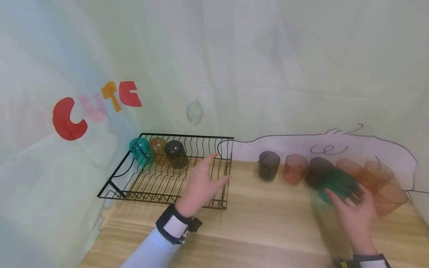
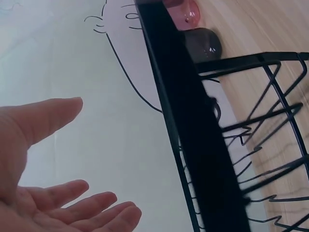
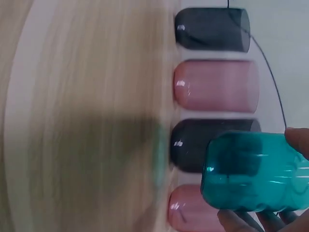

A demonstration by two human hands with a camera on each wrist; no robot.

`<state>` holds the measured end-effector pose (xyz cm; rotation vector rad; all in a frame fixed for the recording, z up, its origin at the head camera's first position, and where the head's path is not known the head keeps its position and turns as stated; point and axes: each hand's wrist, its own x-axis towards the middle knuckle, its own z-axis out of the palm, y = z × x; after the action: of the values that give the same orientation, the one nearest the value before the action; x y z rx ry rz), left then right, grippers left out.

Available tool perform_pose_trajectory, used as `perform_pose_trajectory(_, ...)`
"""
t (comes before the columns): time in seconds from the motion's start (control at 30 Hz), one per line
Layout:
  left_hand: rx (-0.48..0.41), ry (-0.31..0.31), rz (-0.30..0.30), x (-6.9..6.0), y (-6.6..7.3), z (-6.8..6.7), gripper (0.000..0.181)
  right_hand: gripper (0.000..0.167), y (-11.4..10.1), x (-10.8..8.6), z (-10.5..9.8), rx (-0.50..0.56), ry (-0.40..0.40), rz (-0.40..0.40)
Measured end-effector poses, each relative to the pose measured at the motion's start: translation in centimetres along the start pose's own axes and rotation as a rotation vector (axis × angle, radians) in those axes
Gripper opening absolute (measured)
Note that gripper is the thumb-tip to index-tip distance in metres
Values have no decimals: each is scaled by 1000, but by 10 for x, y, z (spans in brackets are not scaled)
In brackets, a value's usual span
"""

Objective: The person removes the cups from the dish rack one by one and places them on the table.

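Note:
In the head view my right hand (image 1: 356, 214) grips a teal glass (image 1: 338, 185) in front of the row of glasses at the right. The right wrist view shows this teal glass (image 3: 251, 171) between thumb and fingers, overlapping a dark glass (image 3: 186, 145) behind it. My left hand (image 1: 201, 184), thumb and fingers apart and holding nothing, is over the right part of the black wire rack (image 1: 187, 204). A teal glass (image 1: 140, 150), an amber glass (image 1: 157, 146) and a dark glass (image 1: 175, 152) are at the rack's back left.
Along the back right of the wooden table (image 1: 268, 223) stand a dark glass (image 1: 269, 166), a pink glass (image 1: 295, 169), another dark glass (image 1: 316, 173) and several pink and amber glasses (image 1: 390, 195). A printed curtain (image 1: 268, 74) hangs behind the table and rack.

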<state>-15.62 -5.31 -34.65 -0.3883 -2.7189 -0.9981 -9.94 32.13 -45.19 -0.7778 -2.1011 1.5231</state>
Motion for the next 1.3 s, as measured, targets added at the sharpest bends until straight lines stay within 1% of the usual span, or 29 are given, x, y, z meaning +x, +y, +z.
perform_pose_trajectory(0.1,-3,-3,-19,1,-4,-4,79,86,3,5,-1,-17,40,1)
perform_pose_trajectory(0.23,7,23,-12,3,-9,-9,78,86,2,9,-1,-29,64,-1)
perform_pose_trajectory(0.37,10,38,-5,3,-13,-13,78,90,3,12,3,-53,59,8)
perform_pose_trajectory(0.5,7,34,-13,1,-16,-15,78,92,6,14,6,-71,52,12)
perform_pose_trajectory(0.63,-8,16,-25,1,-18,-15,78,92,12,15,7,-72,60,30)
perform_pose_trajectory(0.8,-20,2,-20,2,-19,-12,77,91,17,17,4,-75,75,47)
perform_pose_trajectory(0.97,-13,2,-7,3,-18,-8,75,92,20,20,0,-62,73,45)
perform_pose_trajectory(1.1,8,-11,-15,3,-17,-7,76,93,23,18,-4,-55,56,59)
perform_pose_trajectory(1.3,16,-32,-27,5,-17,-7,74,93,30,17,-8,-60,67,60)
